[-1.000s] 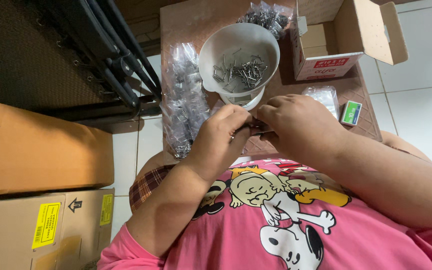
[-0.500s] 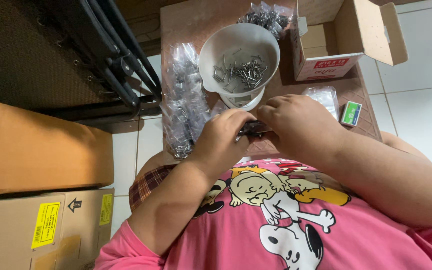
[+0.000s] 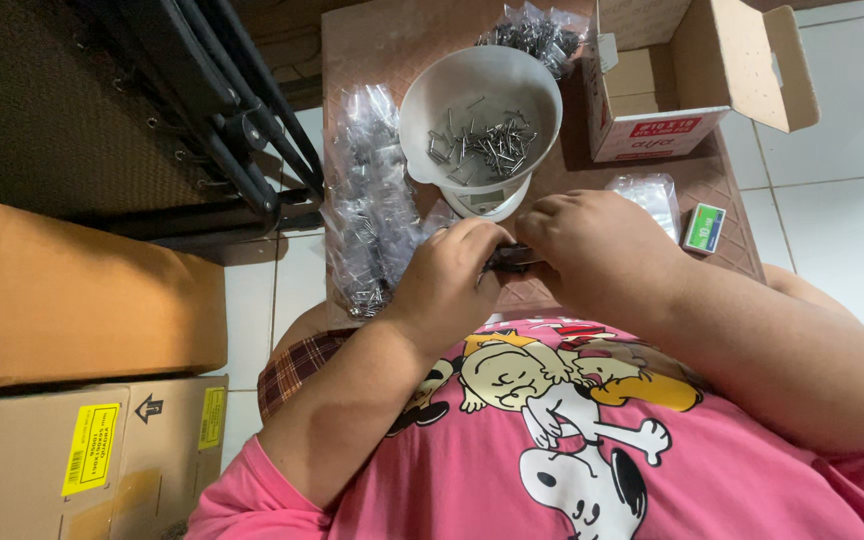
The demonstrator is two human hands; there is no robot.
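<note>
Where the two hands meet, just below the white bowl (image 3: 480, 110), a small dark object (image 3: 514, 258) is pinched between them; only a narrow strip of it shows, so its kind cannot be determined. The left hand (image 3: 452, 285) is curled with its fingertips closed on the left end of that object; the right hand (image 3: 597, 250) is bent over the right end, fingers folded down upon it; the fingertips of both hands are largely concealed by the knuckles.

One white bowl stands on one white scale (image 3: 482, 200), of which only the front edge and part of a display emerge beneath the bowl; the bowl contains a loose heap of small metal pieces (image 3: 482, 145), too many and too tangled to count. Left of the bowl lies a pile of clear plastic packets (image 3: 372, 215) holding similar metal parts; the packets overlap and their number cannot be read. Above and right of the bowl sits a second, smaller cluster of such packets (image 3: 537, 30), cut off by the upper frame edge. Right of the bowl stands one open cardboard box (image 3: 672, 85); its interior is mostly out of sight. Below that box, right of the bowl, lie one flat clear packet (image 3: 652, 195) and one small green box (image 3: 704, 228).

All of these rest on one brown table (image 3: 372, 45); its near edge is covered by the arms and the pink shirt (image 3: 592, 460). Far left of the bowl stand two brown cartons (image 3: 72, 300), both cropped by the frame.
</note>
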